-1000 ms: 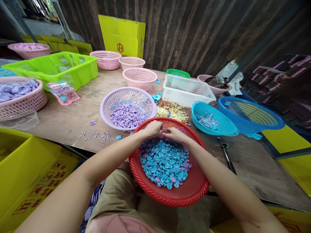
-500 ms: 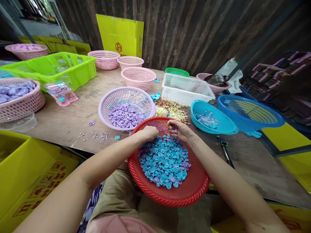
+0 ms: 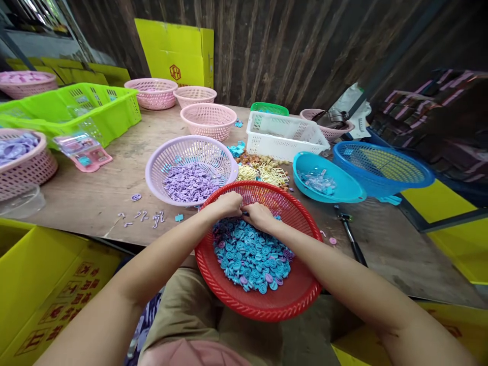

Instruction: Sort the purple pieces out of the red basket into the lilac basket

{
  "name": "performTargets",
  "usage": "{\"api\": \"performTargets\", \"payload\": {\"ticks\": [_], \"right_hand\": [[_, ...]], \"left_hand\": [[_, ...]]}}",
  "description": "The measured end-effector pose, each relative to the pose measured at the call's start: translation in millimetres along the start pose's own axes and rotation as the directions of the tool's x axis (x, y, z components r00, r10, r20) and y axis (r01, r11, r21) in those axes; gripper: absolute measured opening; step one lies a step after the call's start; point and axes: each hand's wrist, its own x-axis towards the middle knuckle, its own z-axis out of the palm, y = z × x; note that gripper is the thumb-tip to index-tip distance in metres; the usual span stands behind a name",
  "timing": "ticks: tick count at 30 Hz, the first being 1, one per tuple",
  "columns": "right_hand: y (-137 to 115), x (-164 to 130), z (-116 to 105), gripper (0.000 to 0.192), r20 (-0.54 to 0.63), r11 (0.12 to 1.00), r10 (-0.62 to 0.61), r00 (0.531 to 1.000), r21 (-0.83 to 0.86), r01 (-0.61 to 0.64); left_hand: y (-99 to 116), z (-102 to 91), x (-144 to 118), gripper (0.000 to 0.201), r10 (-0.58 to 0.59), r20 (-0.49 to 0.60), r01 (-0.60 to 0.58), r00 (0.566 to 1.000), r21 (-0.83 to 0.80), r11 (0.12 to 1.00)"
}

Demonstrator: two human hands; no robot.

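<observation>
Your left hand (image 3: 227, 204) and right hand (image 3: 260, 215) meet fingertip to fingertip at the far edge of the heap of blue and purple discs (image 3: 251, 254) in the red basket (image 3: 267, 300), which rests partly on your lap and against the table (image 3: 95, 198) edge. Both sets of fingers are curled nearly closed over one small piece between them; I can't tell which disc it is, or whether either hand really grips it. Judgement: pinch one disc at a time, lift it clear of the heap before checking colour, and keep the wrists low so nothing flicks over the rim. The lilac basket (image 3: 152, 168), with purple discs only, sits just beyond and left of the pinch, close at hand. Stray purple bits (image 3: 143, 216) lie further left on the table. Writing: the yellow carton (image 3: 179, 51), well beyond, carries a hexagon logo that looks like "JFH"; the yellow bin (image 3: 46, 290) on your near left has red block characters, too skewed to read.
</observation>
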Motion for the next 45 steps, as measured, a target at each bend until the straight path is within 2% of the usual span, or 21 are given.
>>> {"api": "performTargets", "payload": {"ticks": [3, 4, 6, 7, 9, 11, 13, 15, 17, 20, 22, 24, 26, 28, 30, 33, 36, 39, 42, 44, 45], "right_hand": [[2.7, 4.4, 0.8, 0.019, -0.001, 0.992, 0.035, 0.999, 0.119, -0.034], [5.2, 6.4, -0.2, 0.017, 0.013, 0.975, 0.047, 0.999, 0.219, -0.049], [11.3, 9.4, -4.9, 0.011, 0.084, 0.871, 0.086, 0.993, 0.478, -0.116], [14.7, 10.0, -8.4, 0.010, 0.149, 0.772, 0.101, 0.984, 0.612, -0.172], [20.8, 9.5, -16.6, 0.011, 0.308, 0.498, 0.087, 0.947, 0.810, -0.309], [25.7, 7.5, -24.2, 0.011, 0.425, 0.214, 0.003, 0.905, 0.884, -0.416], [28.9, 5.5, -29.5, 0.013, 0.478, 0.011, -0.089, 0.874, 0.878, -0.479], [30.6, 4.6, -32.2, 0.017, 0.501, -0.110, -0.157, 0.851, 0.847, -0.520], [31.5, 4.7, -33.0, 0.021, 0.518, -0.176, -0.201, 0.832, 0.816, -0.551], [32.2, 5.3, -32.4, 0.027, 0.544, -0.213, -0.213, 0.812, 0.785, -0.582], [32.4, 5.2, -31.6, 0.031, 0.547, -0.214, -0.211, 0.810, 0.783, -0.585], [31.9, 4.5, -30.6, 0.034, 0.530, -0.209, -0.228, 0.817, 0.793, -0.572], [30.6, 4.1, -29.9, 0.035, 0.487, -0.203, -0.243, 0.839, 0.820, -0.534], [28.6, 4.1, -29.8, 0.035, 0.444, -0.185, -0.248, 0.861, 0.851, -0.492], [25.9, 4.0, -31.0, 0.034, 0.430, -0.155, -0.247, 0.868, 0.867, -0.474], [20.5, 1.2, -35.0, 0.024, 0.451, -0.052, -0.234, 0.861, 0.879, -0.474], [13.8, -6.2, -38.9, 0.005, 0.473, 0.152, -0.194, 0.860, 0.880, -0.450], [6.7, -15.0, -39.8, 0.010, 0.500, 0.423, -0.169, 0.849, 0.815, -0.396], [-3.1, -20.8, -36.6, 0.017, 0.422, 0.696, -0.203, 0.884, 0.697, -0.173], [-13.3, -22.3, -32.2, 0.018, 0.262, 0.809, -0.228, 0.938, 0.586, 0.033], [-19.6, -22.6, -29.3, 0.019, 0.190, 0.854, -0.227, 0.955, 0.511, 0.101]], "left_hand": [[-2.8, -7.2, -1.1, 0.026, 0.018, 0.018, -0.012, 1.000, -0.278, 0.961], [-3.9, -9.9, -2.0, 0.025, 0.049, 0.039, -0.028, 0.998, -0.421, 0.907], [-5.9, -15.2, -4.0, 0.025, 0.114, 0.104, -0.009, 0.988, -0.699, 0.715], [-6.6, -17.6, -4.8, 0.024, 0.134, 0.138, 0.031, 0.981, -0.801, 0.599], [-7.5, -21.4, -5.3, 0.020, 0.147, 0.193, 0.127, 0.970, -0.919, 0.372], [-7.9, -23.4, -4.5, 0.015, 0.153, 0.230, 0.202, 0.961, -0.962, 0.182], [-8.0, -24.1, -3.3, 0.011, 0.170, 0.242, 0.236, 0.955, -0.970, 0.052], [-7.9, -24.4, -3.2, 0.008, 0.173, 0.243, 0.247, 0.955, -0.969, -0.003], [-7.7, -25.1, -5.2, 0.007, 0.163, 0.223, 0.227, 0.961, -0.974, -0.008], [-8.0, -27.6, -13.2, 0.012, 0.175, 0.176, 0.160, 0.969, -0.982, 0.102], [-9.2, -29.6, -21.5, 0.016, 0.199, 0.145, 0.081, 0.969, -0.950, 0.300], [-10.7, -30.0, -31.5, 0.020, 0.226, 0.112, -0.042, 0.968, -0.811, 0.584], [-11.4, -27.3, -41.6, 0.019, 0.215, 0.069, -0.151, 0.974, -0.505, 0.850], [-10.5, -21.1, -49.7, 0.018, 0.157, 0.035, -0.151, 0.987, -0.136, 0.979], [-7.9, -12.8, -53.4, 0.017, 0.102, 0.048, -0.107, 0.994, 0.113, 0.988], [-2.8, -1.9, -47.9, 0.016, 0.113, 0.109, -0.134, 0.988, 0.209, 0.969], [0.2, 1.6, -33.5, 0.018, 0.131, 0.112, -0.144, 0.985, 0.120, 0.982], [-0.2, -4.3, -20.4, 0.024, 0.158, 0.062, -0.149, 0.986, -0.129, 0.980], [-3.5, -16.2, -16.9, 0.029, 0.117, -0.128, -0.150, 0.985, -0.289, 0.946], [-5.9, -22.4, -21.2, 0.027, 0.068, -0.162, -0.101, 0.984, -0.204, 0.974], [-6.7, -23.8, -25.1, 0.025, 0.069, -0.126, -0.084, 0.990, -0.114, 0.990]]}}
